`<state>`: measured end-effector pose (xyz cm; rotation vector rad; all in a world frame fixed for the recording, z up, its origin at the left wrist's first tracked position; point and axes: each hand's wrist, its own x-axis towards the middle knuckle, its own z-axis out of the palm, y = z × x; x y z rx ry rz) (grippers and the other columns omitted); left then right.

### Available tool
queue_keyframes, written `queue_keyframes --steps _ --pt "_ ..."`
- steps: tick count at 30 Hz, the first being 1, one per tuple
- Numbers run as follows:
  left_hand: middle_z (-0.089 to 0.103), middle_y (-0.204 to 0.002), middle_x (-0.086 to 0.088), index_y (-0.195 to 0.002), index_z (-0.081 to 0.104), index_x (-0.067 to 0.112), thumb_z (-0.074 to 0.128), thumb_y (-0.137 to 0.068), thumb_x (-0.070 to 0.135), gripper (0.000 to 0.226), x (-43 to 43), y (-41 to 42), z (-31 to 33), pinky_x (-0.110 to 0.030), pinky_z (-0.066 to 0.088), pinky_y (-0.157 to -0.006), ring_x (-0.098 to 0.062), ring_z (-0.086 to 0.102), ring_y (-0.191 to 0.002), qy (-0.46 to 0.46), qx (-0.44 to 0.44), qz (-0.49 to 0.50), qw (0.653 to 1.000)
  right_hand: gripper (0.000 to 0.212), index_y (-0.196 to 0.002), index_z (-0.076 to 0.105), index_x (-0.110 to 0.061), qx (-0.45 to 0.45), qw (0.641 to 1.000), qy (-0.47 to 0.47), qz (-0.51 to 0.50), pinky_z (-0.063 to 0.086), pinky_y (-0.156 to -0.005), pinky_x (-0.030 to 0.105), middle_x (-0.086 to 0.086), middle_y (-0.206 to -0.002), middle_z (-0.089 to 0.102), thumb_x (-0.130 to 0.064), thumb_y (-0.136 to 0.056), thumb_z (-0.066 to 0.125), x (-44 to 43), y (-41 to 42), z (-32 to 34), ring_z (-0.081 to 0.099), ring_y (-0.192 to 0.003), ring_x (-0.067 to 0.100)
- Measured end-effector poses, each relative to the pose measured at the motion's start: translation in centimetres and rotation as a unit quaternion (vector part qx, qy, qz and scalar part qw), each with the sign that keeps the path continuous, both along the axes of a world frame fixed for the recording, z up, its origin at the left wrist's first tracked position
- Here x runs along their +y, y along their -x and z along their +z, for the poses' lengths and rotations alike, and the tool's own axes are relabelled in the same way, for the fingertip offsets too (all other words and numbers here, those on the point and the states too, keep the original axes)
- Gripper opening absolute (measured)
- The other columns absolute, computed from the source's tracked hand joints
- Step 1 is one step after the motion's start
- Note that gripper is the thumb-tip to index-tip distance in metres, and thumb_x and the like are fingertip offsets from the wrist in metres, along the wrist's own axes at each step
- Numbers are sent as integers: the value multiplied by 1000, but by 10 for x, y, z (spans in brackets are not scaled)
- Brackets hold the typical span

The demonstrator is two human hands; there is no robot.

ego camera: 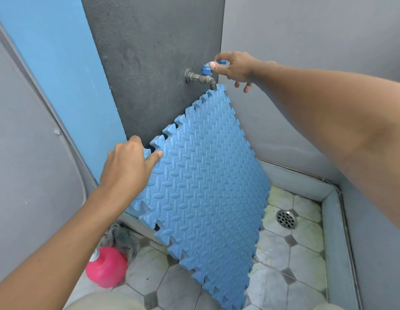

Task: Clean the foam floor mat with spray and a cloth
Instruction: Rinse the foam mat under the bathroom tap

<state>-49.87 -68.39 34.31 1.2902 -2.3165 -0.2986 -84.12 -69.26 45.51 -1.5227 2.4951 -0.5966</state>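
Right hand point(235, 67) pinches the blue handle of the tap point(200, 78); left hand point(127, 163) grips the foam mat point(205, 182).
The mat hangs tilted, its top corner just under the tap's spout. The left hand curls round its notched edge, below and left of the tap. A pink bottle point(106, 268) and a crumpled cloth point(121, 237) lie well below the tap to the left, and a drain point(286, 219) lies below it to the right.

Close head view, downward onto mat point(205, 175)
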Motion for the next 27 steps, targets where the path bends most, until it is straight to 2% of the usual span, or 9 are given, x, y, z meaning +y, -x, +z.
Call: queue_keyframes --steps 3,8,13,27 --pt "50 -76 -7 -98 53 3 63 -97 48 47 0 0 0 -40 38 -63 -30 48 -77 1 3 1 1000 66 -136 47 -38 -17 1000 6 -8 57 -50 37 11 -114 57 -79 -85 45 -1 -2 0 70 -82 28" --pt "42 -69 -1 -100 54 2 63 -96 49 48 -1 -1 0 -40 38 -64 -30 48 -77 -4 2 1 1000 63 -133 50 -37 -35 999 27 -21 59 -52 40 12 -110 58 -77 -85 46 0 -5 -3 70 -77 28" --pt "53 -80 -10 -101 55 1 62 -96 50 49 -2 -1 -1 -40 39 -64 -32 50 -79 -1 0 1 1000 64 -132 51 -34 -45 998 45 -31 60 -53 42 11 -105 58 -77 -85 47 2 -7 -7 70 -76 29" --pt "60 -83 -14 -100 55 2 63 -96 51 49 -4 -2 -4 -41 40 -66 -33 53 -81 13 1 -5 1000 64 -134 50 -35 -55 996 58 -37 59 -52 39 9 -98 58 -76 -85 47 4 -12 -11 70 -76 27"
